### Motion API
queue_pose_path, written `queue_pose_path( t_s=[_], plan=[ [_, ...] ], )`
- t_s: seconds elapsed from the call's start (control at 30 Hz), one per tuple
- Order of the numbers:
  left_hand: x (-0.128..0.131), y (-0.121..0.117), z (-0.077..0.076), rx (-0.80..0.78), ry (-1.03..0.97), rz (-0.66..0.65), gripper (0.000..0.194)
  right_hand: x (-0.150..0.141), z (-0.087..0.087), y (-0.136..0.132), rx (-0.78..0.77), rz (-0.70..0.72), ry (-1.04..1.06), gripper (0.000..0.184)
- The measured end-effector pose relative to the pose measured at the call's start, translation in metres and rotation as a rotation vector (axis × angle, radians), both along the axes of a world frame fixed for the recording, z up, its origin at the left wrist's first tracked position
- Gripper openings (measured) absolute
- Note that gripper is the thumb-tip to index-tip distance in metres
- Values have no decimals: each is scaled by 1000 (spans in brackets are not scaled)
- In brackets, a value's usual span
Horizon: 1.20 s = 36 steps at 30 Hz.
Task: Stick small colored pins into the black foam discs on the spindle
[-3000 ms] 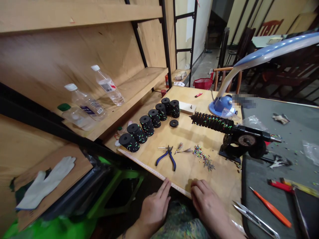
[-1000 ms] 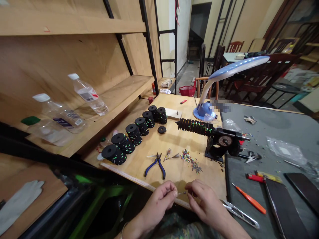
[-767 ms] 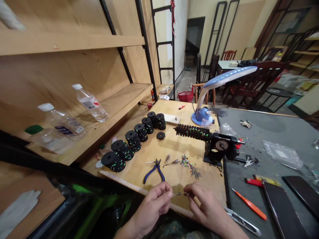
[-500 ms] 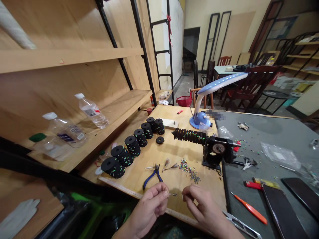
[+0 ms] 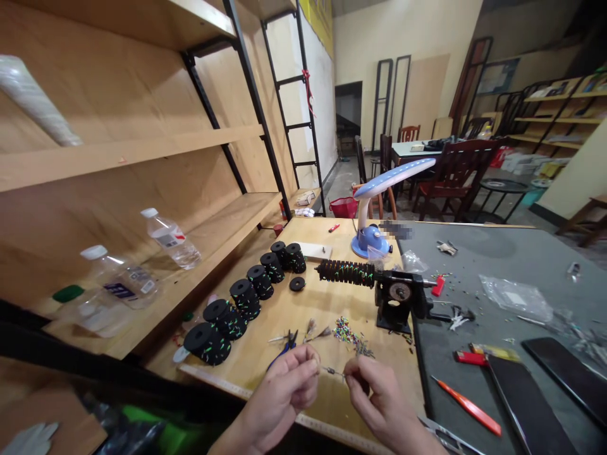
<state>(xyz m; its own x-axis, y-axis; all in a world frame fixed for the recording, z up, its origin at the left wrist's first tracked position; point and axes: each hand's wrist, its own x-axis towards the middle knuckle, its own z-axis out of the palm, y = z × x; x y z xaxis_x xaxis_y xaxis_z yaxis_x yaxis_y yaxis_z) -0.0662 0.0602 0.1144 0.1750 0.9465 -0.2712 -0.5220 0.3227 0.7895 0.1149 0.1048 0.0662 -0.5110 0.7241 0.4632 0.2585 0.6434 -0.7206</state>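
Observation:
My left hand [image 5: 294, 382] is closed in a pinch on one end of a thin line with a small dark metal piece [image 5: 331, 371] on it. On the other side, the fingertips of my right hand [image 5: 372, 392] pinch the line's far end. The metal piece hangs between the two hands, above the wooden board; its exact kind is too small to make out. Blue-handled pliers [image 5: 284, 351] lie just beyond my left hand, partly hidden by it. Beyond my right hand are a pile of coloured beads [image 5: 345, 330] and small grey metal pieces [image 5: 364, 348].
Several black foam spools [image 5: 207, 344] line the board's left side. A black hand-cranked winder [image 5: 398, 297] with a ridged black roll [image 5: 346, 272] stands ahead, near a blue lamp [image 5: 370, 240]. On the right lie an orange-handled tool [image 5: 469, 407], a red lighter [image 5: 470, 358] and dark phone-like slabs [image 5: 516, 404].
The view has tilted up and shifted slightly. My right hand has come a little nearer to my left, and the line now shows reaching across between both hands' fingertips.

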Motion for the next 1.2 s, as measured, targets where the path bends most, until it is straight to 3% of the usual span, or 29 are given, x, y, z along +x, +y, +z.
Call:
queue_pose_path(
  t_s=[0.33, 0.57, 0.63, 0.97, 1.1, 1.2],
  plan=[
    [7, 12, 20, 56, -26, -115, 25, 13, 0, 5, -39, -20, 84, 17],
    [14, 18, 33, 102, 10, -169, 23, 20, 18, 4, -121, 72, 91, 13],
    [15, 19, 36, 105, 21, -171, 25, 20, 19, 3, -130, 101, 91, 20],
    [17, 24, 36, 73, 36, -128, 27, 12, 7, 8, -94, 29, 163, 18],
    [15, 26, 37, 75, 5, -110, 28, 16, 5, 8, -64, -31, 158, 27],
    [14, 27, 39, 96, -8, -108, 27, 19, -1, 12, 4, -58, 166, 18]
  ],
)
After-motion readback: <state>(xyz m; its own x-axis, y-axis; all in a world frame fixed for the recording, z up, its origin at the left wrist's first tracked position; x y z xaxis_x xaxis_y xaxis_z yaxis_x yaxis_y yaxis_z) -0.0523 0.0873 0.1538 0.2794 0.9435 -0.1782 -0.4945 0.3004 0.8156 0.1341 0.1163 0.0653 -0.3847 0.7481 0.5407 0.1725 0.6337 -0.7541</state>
